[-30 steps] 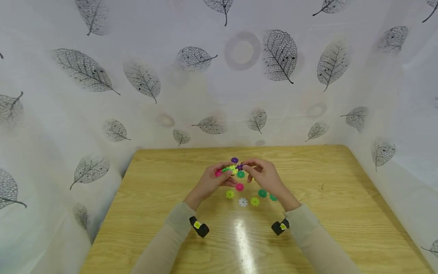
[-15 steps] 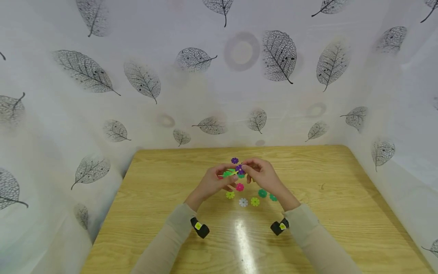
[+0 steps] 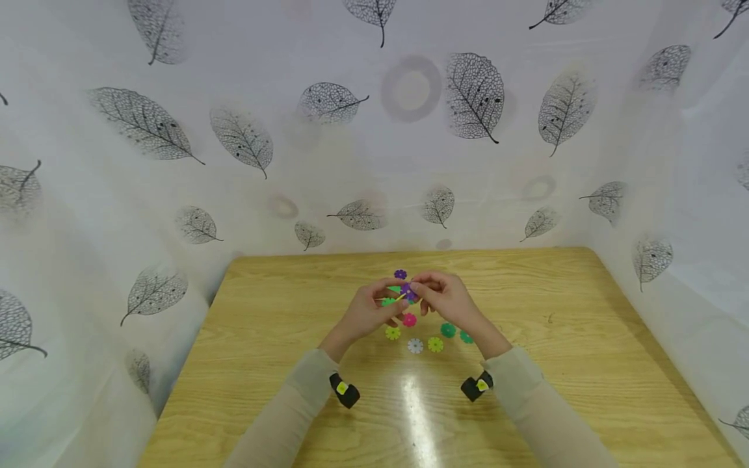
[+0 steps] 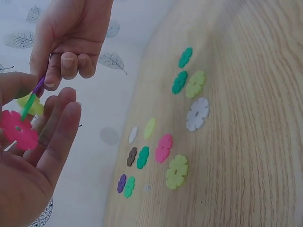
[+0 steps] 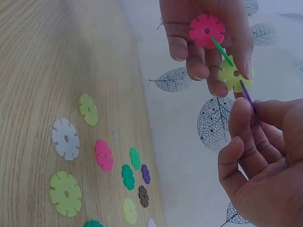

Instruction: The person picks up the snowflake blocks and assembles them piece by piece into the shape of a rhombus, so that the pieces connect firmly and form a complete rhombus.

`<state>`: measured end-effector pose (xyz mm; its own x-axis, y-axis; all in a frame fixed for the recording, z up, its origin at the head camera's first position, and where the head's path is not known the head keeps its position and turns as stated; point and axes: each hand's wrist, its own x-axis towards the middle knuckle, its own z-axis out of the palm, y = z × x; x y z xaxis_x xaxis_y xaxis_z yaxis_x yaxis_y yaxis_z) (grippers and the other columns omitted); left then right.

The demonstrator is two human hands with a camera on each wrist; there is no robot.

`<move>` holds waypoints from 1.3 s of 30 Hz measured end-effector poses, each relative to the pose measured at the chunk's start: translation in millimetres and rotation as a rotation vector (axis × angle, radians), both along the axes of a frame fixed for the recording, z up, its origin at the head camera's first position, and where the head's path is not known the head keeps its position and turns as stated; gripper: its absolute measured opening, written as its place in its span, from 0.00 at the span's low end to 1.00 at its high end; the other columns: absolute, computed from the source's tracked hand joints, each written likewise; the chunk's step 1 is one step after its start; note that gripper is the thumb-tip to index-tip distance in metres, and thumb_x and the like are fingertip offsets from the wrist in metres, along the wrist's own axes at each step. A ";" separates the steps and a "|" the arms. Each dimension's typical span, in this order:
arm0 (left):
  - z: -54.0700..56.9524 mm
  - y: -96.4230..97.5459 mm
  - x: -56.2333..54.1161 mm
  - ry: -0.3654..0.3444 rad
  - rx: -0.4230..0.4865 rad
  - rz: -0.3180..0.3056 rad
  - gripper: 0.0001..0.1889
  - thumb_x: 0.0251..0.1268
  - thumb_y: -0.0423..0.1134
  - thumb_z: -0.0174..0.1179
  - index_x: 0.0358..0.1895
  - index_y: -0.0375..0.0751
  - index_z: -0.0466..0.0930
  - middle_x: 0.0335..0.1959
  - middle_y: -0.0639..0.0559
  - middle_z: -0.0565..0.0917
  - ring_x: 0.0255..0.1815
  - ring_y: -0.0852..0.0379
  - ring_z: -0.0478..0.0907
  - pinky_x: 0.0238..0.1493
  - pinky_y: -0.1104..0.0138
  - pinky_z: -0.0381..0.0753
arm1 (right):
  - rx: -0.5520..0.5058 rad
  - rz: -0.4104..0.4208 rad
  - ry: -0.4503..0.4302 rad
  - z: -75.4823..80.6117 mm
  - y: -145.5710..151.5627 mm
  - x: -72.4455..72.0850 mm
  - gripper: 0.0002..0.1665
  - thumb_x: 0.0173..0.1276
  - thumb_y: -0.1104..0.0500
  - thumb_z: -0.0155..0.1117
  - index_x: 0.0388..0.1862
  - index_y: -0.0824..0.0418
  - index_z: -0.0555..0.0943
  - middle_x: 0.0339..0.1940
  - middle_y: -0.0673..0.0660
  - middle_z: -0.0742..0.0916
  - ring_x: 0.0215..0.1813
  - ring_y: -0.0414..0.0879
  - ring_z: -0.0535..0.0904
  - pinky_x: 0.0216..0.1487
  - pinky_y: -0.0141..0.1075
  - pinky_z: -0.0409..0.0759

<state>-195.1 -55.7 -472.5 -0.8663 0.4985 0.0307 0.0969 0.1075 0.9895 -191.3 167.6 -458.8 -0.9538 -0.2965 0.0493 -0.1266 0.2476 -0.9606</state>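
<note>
My left hand (image 3: 364, 312) holds a short chain of notched, flower-shaped plastic discs. A pink disc (image 5: 207, 31) joins a green disc (image 5: 220, 50) seen edge-on, which joins a yellow disc (image 5: 230, 78). A thin white edge (image 4: 10, 145) shows beside the pink disc in the left wrist view; its kind is unclear. Between thumb and fingertips, my right hand (image 3: 450, 300) pinches a purple disc (image 5: 249, 98). The purple disc's edge meets the yellow disc's rim; whether their notches interlock, I cannot tell.
Loose discs lie on the wooden table (image 3: 281, 312) under and near my hands: white (image 3: 415, 346), yellow (image 3: 435, 344), pink (image 3: 409, 320), green (image 3: 448, 330), purple (image 3: 400, 274) and brown (image 5: 143, 196). A leaf-printed white sheet (image 3: 363, 162) hangs behind and beside the table.
My left hand has turned the chain, so the yellow disc now shows edge-on in the head view. The purple disc has moved slightly left against it and faces the camera.
</note>
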 end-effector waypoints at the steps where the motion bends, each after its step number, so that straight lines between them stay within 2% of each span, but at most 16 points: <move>1: 0.2 0.4 0.2 0.005 0.004 0.002 0.24 0.76 0.37 0.65 0.71 0.42 0.77 0.54 0.31 0.86 0.42 0.27 0.88 0.43 0.32 0.88 | 0.003 -0.002 -0.004 -0.1 0.1 -0.2 0.17 0.82 0.55 0.62 0.56 0.67 0.84 0.40 0.72 0.89 0.27 0.45 0.84 0.29 0.31 0.81; 3: 0.3 0.6 0.7 0.004 0.016 0.005 0.24 0.76 0.36 0.65 0.72 0.42 0.77 0.54 0.30 0.86 0.40 0.25 0.88 0.42 0.30 0.86 | 0.009 -0.009 -0.010 -0.3 0.2 -0.5 0.17 0.81 0.54 0.63 0.56 0.66 0.84 0.38 0.67 0.90 0.26 0.46 0.84 0.30 0.32 0.83; 9: -0.3 1.3 0.8 0.001 0.035 -0.001 0.23 0.78 0.36 0.63 0.72 0.41 0.75 0.52 0.28 0.87 0.39 0.23 0.87 0.39 0.30 0.86 | 0.029 -0.015 0.004 -2.2 -0.4 -1.5 0.16 0.81 0.53 0.63 0.54 0.65 0.85 0.31 0.51 0.90 0.26 0.48 0.85 0.31 0.33 0.84; 11: -1.5 0.5 0.2 0.013 0.028 0.009 0.23 0.78 0.36 0.62 0.72 0.42 0.76 0.50 0.30 0.88 0.39 0.23 0.87 0.37 0.32 0.88 | 0.033 -0.016 0.010 -3.6 -1.1 -2.4 0.16 0.81 0.53 0.63 0.54 0.65 0.85 0.32 0.52 0.91 0.26 0.48 0.85 0.30 0.32 0.83; 14: -3.7 -1.3 -1.0 0.031 0.017 0.040 0.22 0.79 0.36 0.62 0.72 0.41 0.76 0.47 0.32 0.88 0.37 0.28 0.89 0.34 0.42 0.92 | 0.043 -0.024 0.011 -5.2 -0.4 -2.2 0.17 0.82 0.53 0.63 0.55 0.65 0.84 0.35 0.57 0.91 0.27 0.46 0.85 0.30 0.32 0.83; 16: -4.8 -3.4 -2.0 0.034 0.013 0.067 0.22 0.79 0.36 0.62 0.72 0.40 0.76 0.47 0.32 0.88 0.35 0.33 0.91 0.32 0.49 0.94 | 0.054 -0.031 0.009 -7.4 1.8 -2.1 0.17 0.82 0.53 0.62 0.55 0.66 0.84 0.38 0.62 0.91 0.27 0.46 0.84 0.30 0.31 0.82; 18: -4.7 -5.6 -3.0 0.025 0.015 0.090 0.23 0.78 0.36 0.62 0.72 0.39 0.75 0.48 0.31 0.88 0.35 0.34 0.91 0.31 0.54 0.94 | 0.062 -0.039 0.010 -10.4 5.1 -1.6 0.17 0.81 0.55 0.63 0.55 0.67 0.84 0.39 0.63 0.91 0.28 0.47 0.84 0.29 0.31 0.81; 20: -3.5 -7.7 -3.8 0.009 0.016 0.107 0.23 0.79 0.36 0.62 0.72 0.39 0.75 0.50 0.30 0.87 0.36 0.34 0.91 0.32 0.55 0.94 | 0.078 -0.046 0.009 -13.7 9.4 -0.9 0.16 0.81 0.55 0.63 0.54 0.67 0.84 0.39 0.61 0.91 0.29 0.48 0.84 0.28 0.31 0.80; 22: -2.2 -9.6 -4.7 -0.001 0.021 0.118 0.23 0.79 0.35 0.62 0.73 0.38 0.74 0.50 0.29 0.87 0.36 0.34 0.91 0.32 0.55 0.94 | 0.090 -0.051 0.017 -17.6 14.0 -0.1 0.14 0.81 0.56 0.64 0.53 0.66 0.85 0.38 0.59 0.90 0.30 0.53 0.84 0.27 0.32 0.80; 27: -1.2 -13.7 -7.5 -0.005 0.023 0.137 0.24 0.78 0.36 0.63 0.73 0.38 0.74 0.49 0.30 0.88 0.33 0.45 0.91 0.33 0.55 0.94 | 0.144 -0.045 0.038 -27.6 27.6 4.7 0.13 0.79 0.58 0.65 0.51 0.68 0.85 0.42 0.69 0.89 0.35 0.60 0.86 0.35 0.40 0.89; 30: -1.6 -15.4 -8.7 -0.003 0.017 0.142 0.23 0.78 0.36 0.63 0.72 0.39 0.75 0.49 0.31 0.88 0.32 0.47 0.92 0.34 0.55 0.94 | 0.201 -0.045 0.055 -33.5 36.5 8.1 0.12 0.78 0.58 0.66 0.50 0.67 0.86 0.43 0.70 0.89 0.36 0.53 0.86 0.37 0.37 0.88; 34: -2.8 -17.2 -9.9 -0.003 0.014 0.149 0.23 0.78 0.36 0.63 0.72 0.39 0.75 0.49 0.31 0.89 0.32 0.48 0.91 0.34 0.55 0.94 | 0.292 -0.052 0.081 -39.6 46.5 13.2 0.12 0.77 0.58 0.68 0.50 0.66 0.87 0.40 0.61 0.91 0.37 0.41 0.82 0.35 0.30 0.83; 39: -4.6 -18.2 -11.7 -0.016 0.016 0.162 0.23 0.78 0.37 0.63 0.72 0.39 0.75 0.47 0.32 0.89 0.31 0.50 0.91 0.34 0.54 0.94 | 0.364 -0.041 0.094 -49.4 58.0 16.9 0.12 0.76 0.58 0.68 0.50 0.66 0.87 0.41 0.54 0.91 0.41 0.40 0.83 0.41 0.30 0.83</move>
